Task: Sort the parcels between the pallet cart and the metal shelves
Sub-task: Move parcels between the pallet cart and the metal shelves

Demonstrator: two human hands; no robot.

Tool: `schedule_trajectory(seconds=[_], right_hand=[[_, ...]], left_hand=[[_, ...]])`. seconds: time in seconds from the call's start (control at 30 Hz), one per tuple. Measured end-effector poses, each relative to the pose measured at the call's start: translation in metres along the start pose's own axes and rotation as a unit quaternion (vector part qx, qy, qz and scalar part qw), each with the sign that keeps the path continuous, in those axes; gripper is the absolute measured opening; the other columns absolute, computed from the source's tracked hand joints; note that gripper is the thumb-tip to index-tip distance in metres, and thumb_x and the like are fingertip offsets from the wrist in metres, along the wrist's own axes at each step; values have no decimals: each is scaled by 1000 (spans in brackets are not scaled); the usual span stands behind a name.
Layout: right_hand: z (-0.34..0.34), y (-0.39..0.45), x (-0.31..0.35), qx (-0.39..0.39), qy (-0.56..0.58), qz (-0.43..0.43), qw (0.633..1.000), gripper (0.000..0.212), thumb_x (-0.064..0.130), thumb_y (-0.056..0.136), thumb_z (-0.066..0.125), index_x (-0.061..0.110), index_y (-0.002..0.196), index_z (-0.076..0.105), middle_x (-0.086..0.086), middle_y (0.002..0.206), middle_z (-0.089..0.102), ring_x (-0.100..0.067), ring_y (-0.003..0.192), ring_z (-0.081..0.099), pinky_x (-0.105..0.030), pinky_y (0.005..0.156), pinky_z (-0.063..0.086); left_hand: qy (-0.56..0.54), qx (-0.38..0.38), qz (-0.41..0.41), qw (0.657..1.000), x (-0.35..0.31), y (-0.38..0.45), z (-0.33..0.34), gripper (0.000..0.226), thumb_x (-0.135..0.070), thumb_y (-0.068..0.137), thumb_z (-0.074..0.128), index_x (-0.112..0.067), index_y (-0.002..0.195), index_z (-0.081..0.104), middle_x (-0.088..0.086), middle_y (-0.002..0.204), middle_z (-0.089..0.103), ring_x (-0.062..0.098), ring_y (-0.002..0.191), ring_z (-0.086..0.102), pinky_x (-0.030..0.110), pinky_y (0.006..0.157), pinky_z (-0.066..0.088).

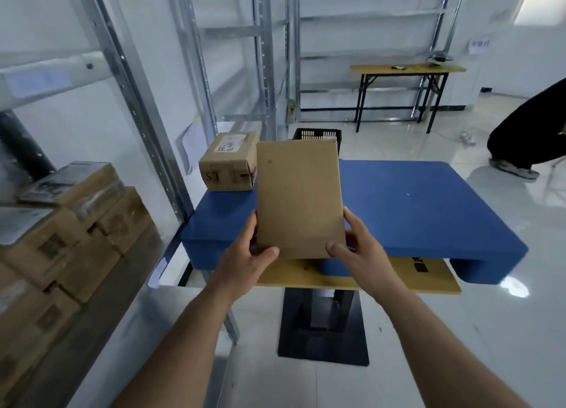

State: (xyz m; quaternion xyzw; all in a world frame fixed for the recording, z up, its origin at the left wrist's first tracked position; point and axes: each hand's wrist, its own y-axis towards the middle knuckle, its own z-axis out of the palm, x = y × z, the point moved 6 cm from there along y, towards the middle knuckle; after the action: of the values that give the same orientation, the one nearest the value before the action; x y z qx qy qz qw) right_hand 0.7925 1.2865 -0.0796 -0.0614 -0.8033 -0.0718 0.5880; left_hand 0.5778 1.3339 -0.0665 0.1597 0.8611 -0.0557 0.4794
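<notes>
I hold a flat brown cardboard parcel [298, 196] upright in front of me, above the near edge of the blue pallet [428, 211]. My left hand [245, 260] grips its lower left corner, thumb on the front face. My right hand [358, 251] grips the lower right corner the same way. A taped cardboard box [228, 165] with handwriting stands on the pallet's far left corner. Several stacked cardboard parcels [70, 233] fill the metal shelf [128, 79] on my left.
The pallet rests on a yellow board [428, 282] over a black pedestal base [324, 325]. A black crate [317, 134] sits behind the pallet. A folding table [407, 70] stands at the back. A person's dark-clad leg [530, 131] is at the right edge.
</notes>
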Motion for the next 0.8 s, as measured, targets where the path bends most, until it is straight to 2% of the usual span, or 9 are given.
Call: schedule_trajectory(seconds=[0.07,0.13,0.2,0.33,0.4,0.47,0.63,0.73,0.8], right_hand=[[-1,23,-11,-1,-14,13,1000,70,27,92,60,37,149,20,8,121,58,-11,107,58,-27,89,46],[-1,41,-18,-6,-27,22,999,69,31,92,59,37,149,20,12,113,59,-5,100,58,-14,76,43],[-1,65,-25,-13,-40,32,999,67,36,93,57,37,149,21,17,105,60,0,94,58,-9,66,40],[1,111,-32,-20,-63,52,996,66,44,91,55,40,148,21,15,95,62,0,83,60,-11,59,43],[4,133,-34,-20,-76,65,995,67,47,91,53,38,149,20,9,94,62,-6,83,60,-17,61,46],[7,156,-34,-22,-96,76,992,67,50,92,50,33,149,21,13,93,58,-4,81,57,-17,58,43],[14,207,-37,-28,-113,107,987,66,49,93,49,28,150,22,6,106,59,-4,85,54,-15,55,37],[19,231,-38,-37,-112,116,986,66,49,93,49,28,150,22,4,111,58,-8,88,52,-15,58,36],[23,245,-37,-39,-112,116,986,66,49,92,49,28,150,23,4,111,58,-10,91,52,-15,58,36]], left_hand=[[4,5,-6,1000,6,25,6,78,-41,89,56,-41,148,4,-11,152,26,14,132,34,44,108,34],[8,6,-5,1000,10,44,8,77,-41,90,55,-40,148,5,-10,152,25,14,134,33,42,109,33],[10,8,-8,1000,17,69,10,74,-42,91,53,-40,149,6,-9,153,24,15,135,31,42,110,33],[3,9,-25,1000,34,117,12,70,-43,92,50,-37,148,8,-8,153,25,15,136,30,32,108,31],[0,12,-38,999,42,140,11,68,-46,93,48,-36,149,10,-5,153,26,16,136,31,29,104,31],[7,14,-49,999,49,162,9,67,-50,93,44,-35,149,11,-2,153,27,17,135,31,26,100,30],[46,24,-66,996,59,211,-1,67,-55,92,41,-35,149,11,-2,152,29,17,134,32,27,98,29],[192,-2,-43,981,55,236,-15,68,-58,92,38,-27,149,19,2,146,36,20,130,34,34,102,32],[333,-61,12,941,44,250,-30,69,-62,89,36,-22,145,29,3,137,40,22,124,36,38,101,32]])
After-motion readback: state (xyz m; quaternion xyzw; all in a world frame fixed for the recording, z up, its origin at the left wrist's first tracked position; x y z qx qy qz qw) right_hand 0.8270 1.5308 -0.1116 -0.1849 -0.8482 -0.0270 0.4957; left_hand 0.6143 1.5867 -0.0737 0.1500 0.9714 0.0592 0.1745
